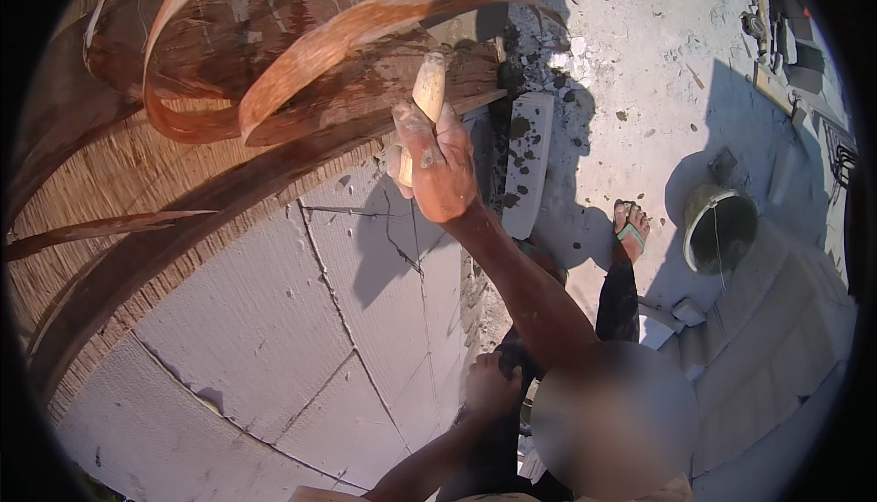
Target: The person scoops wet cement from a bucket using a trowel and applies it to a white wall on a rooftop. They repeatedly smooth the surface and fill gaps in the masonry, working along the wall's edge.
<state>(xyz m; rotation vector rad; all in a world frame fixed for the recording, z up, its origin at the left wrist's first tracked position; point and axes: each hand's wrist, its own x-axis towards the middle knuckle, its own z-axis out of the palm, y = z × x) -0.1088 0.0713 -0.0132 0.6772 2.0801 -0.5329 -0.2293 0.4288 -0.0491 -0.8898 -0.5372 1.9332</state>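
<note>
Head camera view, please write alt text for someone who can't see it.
A person's right hand grips a pale wooden handle near the edge of a wooden panel with curling, peeled reddish strips, above a pale block wall. The left hand is by the dark trousers. At right, a bucket sits on pale ground.

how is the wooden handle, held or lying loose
Held: the right hand is closed around the wooden handle, one end sticking out.

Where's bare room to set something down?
Most room: pale floor between spattered white block and bucket, above the sandalled foot, lightly specked. Crowded: curled brown strips by the right hand and its wooden handle; assorted gear along the picture's right edge.
</note>
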